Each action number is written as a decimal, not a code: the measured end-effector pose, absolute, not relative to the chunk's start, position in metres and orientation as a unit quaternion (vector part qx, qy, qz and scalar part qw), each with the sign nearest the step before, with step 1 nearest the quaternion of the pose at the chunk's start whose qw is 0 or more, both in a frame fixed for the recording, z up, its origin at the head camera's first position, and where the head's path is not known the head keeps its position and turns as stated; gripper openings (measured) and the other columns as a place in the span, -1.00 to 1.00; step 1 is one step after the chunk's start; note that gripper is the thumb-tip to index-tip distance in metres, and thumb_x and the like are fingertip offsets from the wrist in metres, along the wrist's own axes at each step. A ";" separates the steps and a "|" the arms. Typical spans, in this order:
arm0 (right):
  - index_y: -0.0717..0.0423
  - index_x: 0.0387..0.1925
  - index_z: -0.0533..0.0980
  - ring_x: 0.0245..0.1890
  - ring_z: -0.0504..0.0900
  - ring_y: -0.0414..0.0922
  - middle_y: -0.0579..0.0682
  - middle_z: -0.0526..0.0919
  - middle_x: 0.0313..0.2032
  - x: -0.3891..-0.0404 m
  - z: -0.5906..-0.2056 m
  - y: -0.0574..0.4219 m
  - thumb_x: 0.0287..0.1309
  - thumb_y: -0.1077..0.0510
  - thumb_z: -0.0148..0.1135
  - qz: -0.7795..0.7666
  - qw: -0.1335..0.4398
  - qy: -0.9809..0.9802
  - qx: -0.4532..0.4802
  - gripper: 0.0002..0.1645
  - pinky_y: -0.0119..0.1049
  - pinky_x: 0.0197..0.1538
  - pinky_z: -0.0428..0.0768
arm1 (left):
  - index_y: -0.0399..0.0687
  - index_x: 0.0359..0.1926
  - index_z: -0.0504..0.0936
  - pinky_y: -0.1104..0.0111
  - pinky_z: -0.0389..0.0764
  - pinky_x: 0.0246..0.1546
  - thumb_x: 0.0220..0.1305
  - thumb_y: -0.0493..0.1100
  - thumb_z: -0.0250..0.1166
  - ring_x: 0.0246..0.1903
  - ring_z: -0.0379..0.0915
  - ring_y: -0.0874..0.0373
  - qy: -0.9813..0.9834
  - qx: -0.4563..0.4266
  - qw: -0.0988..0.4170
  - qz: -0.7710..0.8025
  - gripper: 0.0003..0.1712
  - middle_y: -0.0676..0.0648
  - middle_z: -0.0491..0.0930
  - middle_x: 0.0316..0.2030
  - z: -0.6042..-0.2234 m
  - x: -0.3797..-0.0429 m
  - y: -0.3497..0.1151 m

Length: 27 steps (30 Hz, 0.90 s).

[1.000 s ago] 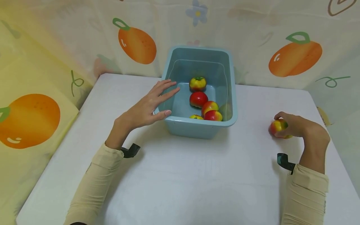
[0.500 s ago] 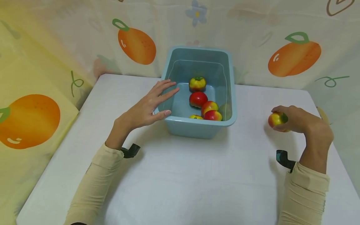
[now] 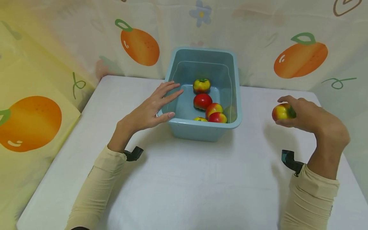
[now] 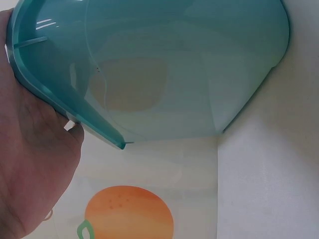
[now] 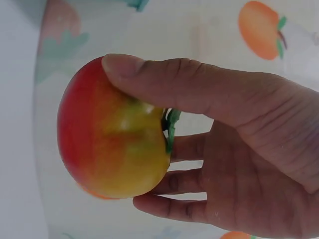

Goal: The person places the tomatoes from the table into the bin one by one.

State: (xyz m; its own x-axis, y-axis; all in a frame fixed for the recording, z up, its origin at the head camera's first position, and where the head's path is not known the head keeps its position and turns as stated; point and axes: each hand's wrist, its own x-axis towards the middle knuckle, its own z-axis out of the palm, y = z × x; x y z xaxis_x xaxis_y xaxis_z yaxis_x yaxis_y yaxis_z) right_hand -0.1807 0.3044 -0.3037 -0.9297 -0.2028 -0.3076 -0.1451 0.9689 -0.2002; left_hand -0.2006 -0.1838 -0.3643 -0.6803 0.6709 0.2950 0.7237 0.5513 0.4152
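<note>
My right hand [image 3: 306, 113] holds a red-and-yellow persimmon [image 3: 281, 113] above the right side of the table. In the right wrist view, the thumb lies over the persimmon [image 5: 114, 134] and the other fingers reach behind it; its green calyx faces the palm. My left hand [image 3: 152, 108] rests at the left rim of a light blue bin [image 3: 191, 131], fingers spread and mostly straight. The left wrist view has that palm [image 4: 35, 154] right against the rim of the bin [image 4: 174, 89]. Inside the bin lie several similar fruits, among them a red one [image 3: 203, 101] and a yellow one [image 3: 202, 86].
The white table [image 3: 184, 185] runs back to a hanging cloth [image 3: 253, 35] printed with orange fruit. Right behind the bin stands that cloth. A yellowish part of the cloth [image 3: 34, 73] hangs along the left side.
My right hand has lifted the persimmon off the table, moving it up and toward the back; its shadow now falls apart from it. The left hand and bin have stayed put.
</note>
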 end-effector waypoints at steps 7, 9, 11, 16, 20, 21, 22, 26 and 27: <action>0.25 0.44 0.19 -0.02 0.46 0.25 0.32 0.50 0.04 -0.176 -0.287 0.284 0.38 -0.27 0.23 -0.107 0.119 0.983 -0.087 -0.09 0.12 -0.09 0.52 | 0.08 0.64 0.17 -0.15 -0.17 0.70 0.50 0.47 -0.16 0.69 -0.21 -0.07 -0.877 -0.399 0.055 -0.263 -0.08 -0.11 0.07 0.65 -0.365 -0.199 -0.184; 0.22 0.44 0.22 -0.03 0.45 0.22 0.30 0.50 0.04 -0.174 -0.283 0.278 0.39 -0.32 0.20 -0.114 0.101 0.984 -0.095 -0.09 0.05 -0.12 0.50 | 0.07 0.64 0.18 -0.14 -0.18 0.70 0.49 0.47 -0.15 0.69 -0.22 -0.07 -0.876 -0.398 0.053 -0.266 -0.08 -0.11 0.07 0.66 -0.366 -0.199 -0.184; 0.17 0.42 0.26 -0.07 0.47 0.16 0.26 0.51 0.02 -0.173 -0.280 0.272 0.39 -0.34 0.19 -0.121 0.078 0.984 -0.107 -0.12 -0.05 -0.17 0.46 | 0.06 0.64 0.18 -0.14 -0.18 0.70 0.49 0.48 -0.15 0.69 -0.22 -0.08 -0.876 -0.398 0.052 -0.266 -0.07 -0.12 0.07 0.66 -0.366 -0.199 -0.183; 0.10 0.43 0.30 -0.03 0.44 0.12 0.20 0.52 0.08 -0.171 -0.270 0.256 0.40 -0.35 0.18 -0.139 0.025 0.981 -0.133 -0.16 -0.05 -0.14 0.41 | 0.06 0.64 0.18 -0.14 -0.18 0.70 0.49 0.47 -0.14 0.69 -0.22 -0.08 -0.876 -0.399 0.051 -0.267 -0.07 -0.12 0.07 0.66 -0.364 -0.200 -0.182; 0.09 0.49 0.27 0.06 0.44 0.17 0.19 0.53 0.20 -0.173 -0.262 0.239 0.41 -0.38 0.15 -0.141 0.002 0.977 -0.158 -0.11 0.09 0.03 0.45 | 0.05 0.64 0.18 -0.13 -0.20 0.70 0.49 0.46 -0.13 0.69 -0.22 -0.09 -0.875 -0.400 0.053 -0.269 -0.08 -0.12 0.07 0.66 -0.364 -0.200 -0.182; 0.09 0.50 0.27 0.09 0.45 0.17 0.20 0.53 0.22 -0.174 -0.261 0.234 0.40 -0.38 0.17 -0.143 -0.004 0.975 -0.168 -0.10 0.13 0.09 0.47 | 0.05 0.64 0.18 -0.13 -0.21 0.70 0.50 0.45 -0.12 0.69 -0.23 -0.09 -0.874 -0.400 0.053 -0.270 -0.09 -0.12 0.07 0.66 -0.364 -0.200 -0.182; 0.09 0.51 0.27 0.11 0.46 0.18 0.20 0.53 0.25 -0.174 -0.260 0.228 0.40 -0.38 0.17 -0.143 -0.009 0.973 -0.179 -0.09 0.17 0.13 0.49 | 0.05 0.64 0.18 -0.12 -0.22 0.70 0.50 0.45 -0.12 0.69 -0.22 -0.09 -0.874 -0.400 0.055 -0.270 -0.09 -0.12 0.07 0.66 -0.365 -0.200 -0.182; 0.03 0.53 0.28 0.15 0.53 0.18 0.21 0.56 0.27 -0.176 -0.257 0.202 0.37 -0.35 0.24 -0.147 -0.032 0.961 -0.232 -0.09 0.22 0.21 0.58 | 0.03 0.64 0.19 -0.12 -0.22 0.71 0.50 0.44 -0.11 0.69 -0.22 -0.10 -0.872 -0.401 0.060 -0.273 -0.09 -0.13 0.08 0.65 -0.364 -0.200 -0.183; 0.03 0.53 0.29 0.16 0.54 0.18 0.21 0.56 0.27 -0.178 -0.257 0.196 0.36 -0.32 0.27 -0.149 -0.038 0.956 -0.248 -0.10 0.22 0.23 0.58 | 0.03 0.64 0.19 -0.12 -0.22 0.71 0.50 0.44 -0.12 0.69 -0.22 -0.10 -0.872 -0.402 0.061 -0.273 -0.09 -0.14 0.08 0.65 -0.363 -0.200 -0.183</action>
State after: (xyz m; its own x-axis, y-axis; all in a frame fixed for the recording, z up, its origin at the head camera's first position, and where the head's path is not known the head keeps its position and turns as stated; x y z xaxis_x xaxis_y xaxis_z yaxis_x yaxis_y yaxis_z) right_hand -0.1777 0.1963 -0.2569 -0.8744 -0.4624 0.1468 -0.4852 0.8327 -0.2670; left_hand -0.2003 -0.1829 -0.3632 -0.6689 0.6683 0.3255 0.7346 0.5271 0.4273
